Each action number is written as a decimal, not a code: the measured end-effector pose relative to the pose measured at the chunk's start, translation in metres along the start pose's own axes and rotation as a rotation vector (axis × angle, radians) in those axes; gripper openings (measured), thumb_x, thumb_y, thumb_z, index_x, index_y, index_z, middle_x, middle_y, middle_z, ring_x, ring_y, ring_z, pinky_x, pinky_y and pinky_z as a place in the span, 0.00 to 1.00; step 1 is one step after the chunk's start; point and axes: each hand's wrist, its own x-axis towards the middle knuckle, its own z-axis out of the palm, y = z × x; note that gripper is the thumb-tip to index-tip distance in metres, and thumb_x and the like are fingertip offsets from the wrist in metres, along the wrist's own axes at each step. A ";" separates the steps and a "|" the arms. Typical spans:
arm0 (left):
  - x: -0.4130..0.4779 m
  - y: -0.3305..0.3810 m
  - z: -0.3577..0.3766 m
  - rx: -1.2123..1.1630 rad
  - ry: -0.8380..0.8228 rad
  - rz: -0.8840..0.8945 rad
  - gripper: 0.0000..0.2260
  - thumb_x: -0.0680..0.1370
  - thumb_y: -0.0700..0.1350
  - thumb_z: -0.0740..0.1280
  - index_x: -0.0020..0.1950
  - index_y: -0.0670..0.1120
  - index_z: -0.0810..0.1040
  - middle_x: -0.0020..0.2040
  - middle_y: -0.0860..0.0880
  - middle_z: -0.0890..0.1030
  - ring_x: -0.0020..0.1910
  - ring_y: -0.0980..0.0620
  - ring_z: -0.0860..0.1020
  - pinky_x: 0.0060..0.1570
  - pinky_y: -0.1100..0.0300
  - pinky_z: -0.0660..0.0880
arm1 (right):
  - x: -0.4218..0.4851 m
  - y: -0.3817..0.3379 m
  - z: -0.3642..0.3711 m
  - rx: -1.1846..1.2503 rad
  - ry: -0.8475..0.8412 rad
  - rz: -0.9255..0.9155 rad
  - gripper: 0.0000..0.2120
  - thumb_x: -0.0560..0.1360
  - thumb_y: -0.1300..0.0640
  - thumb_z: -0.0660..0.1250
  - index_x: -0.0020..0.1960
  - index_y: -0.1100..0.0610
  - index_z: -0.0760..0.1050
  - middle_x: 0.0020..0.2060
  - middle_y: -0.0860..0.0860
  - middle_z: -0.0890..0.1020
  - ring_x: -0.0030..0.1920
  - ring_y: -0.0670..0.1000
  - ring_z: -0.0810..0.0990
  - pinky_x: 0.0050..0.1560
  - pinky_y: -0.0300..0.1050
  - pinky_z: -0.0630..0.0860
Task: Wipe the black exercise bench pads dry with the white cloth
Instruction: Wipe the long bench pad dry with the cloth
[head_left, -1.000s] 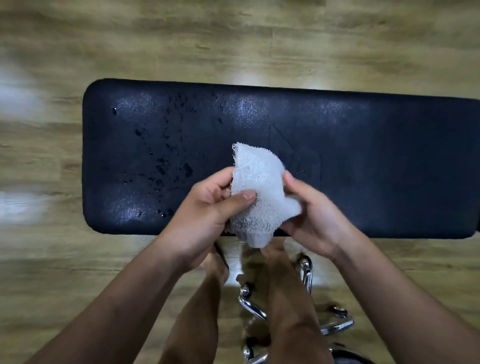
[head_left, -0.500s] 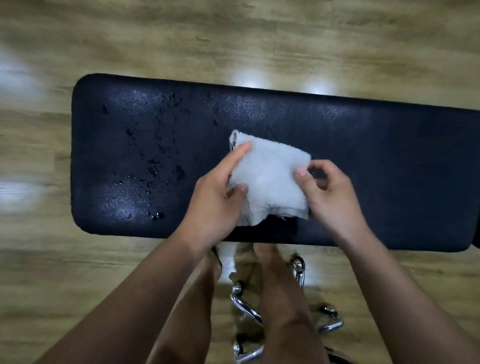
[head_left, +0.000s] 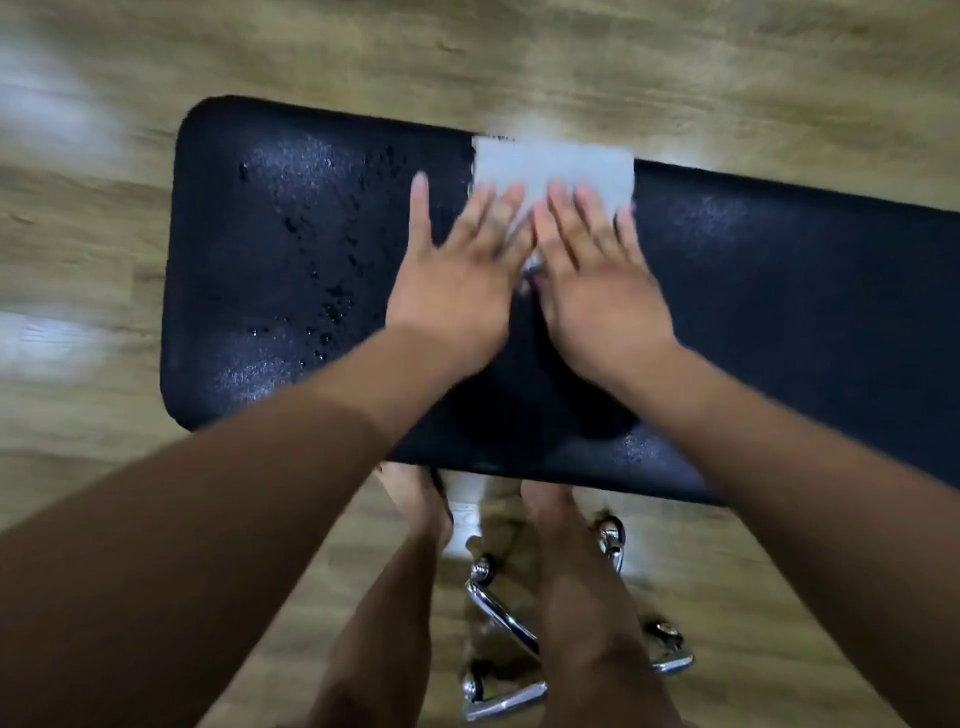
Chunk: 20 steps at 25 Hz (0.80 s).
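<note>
Wiping at an early stage. The white cloth lies spread flat at the far edge of the black bench pad, about midway along the visible length. The left hand and right hand rest side by side, fingers straight and extended, pressing the cloth's near half rather than clasping it. Water droplets lie scattered over the pad's left end, which is judged not yet wiped. A faint sheen shows on the right; motion blur prevents judging its dryness. The cloth appears pale, square and unwrinkled.
</note>
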 end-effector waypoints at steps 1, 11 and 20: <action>0.019 -0.011 -0.006 -0.050 0.028 -0.048 0.28 0.82 0.48 0.49 0.80 0.47 0.43 0.81 0.47 0.43 0.79 0.48 0.42 0.70 0.30 0.38 | 0.025 0.001 -0.004 0.017 -0.008 0.047 0.28 0.81 0.54 0.52 0.78 0.61 0.51 0.78 0.58 0.54 0.78 0.59 0.50 0.77 0.59 0.46; -0.168 0.052 0.046 -0.329 -0.120 -0.099 0.29 0.77 0.48 0.49 0.78 0.39 0.56 0.79 0.39 0.49 0.79 0.41 0.45 0.72 0.32 0.40 | -0.128 -0.090 0.029 0.107 -0.216 -0.152 0.26 0.78 0.53 0.52 0.74 0.61 0.64 0.74 0.58 0.65 0.76 0.59 0.56 0.74 0.60 0.55; -0.041 -0.028 0.015 -0.172 -0.060 -0.228 0.30 0.80 0.49 0.48 0.79 0.40 0.40 0.80 0.42 0.40 0.78 0.42 0.37 0.69 0.29 0.37 | 0.026 -0.080 0.006 0.081 -0.003 -0.011 0.26 0.80 0.57 0.55 0.77 0.59 0.57 0.77 0.56 0.57 0.77 0.59 0.51 0.77 0.58 0.47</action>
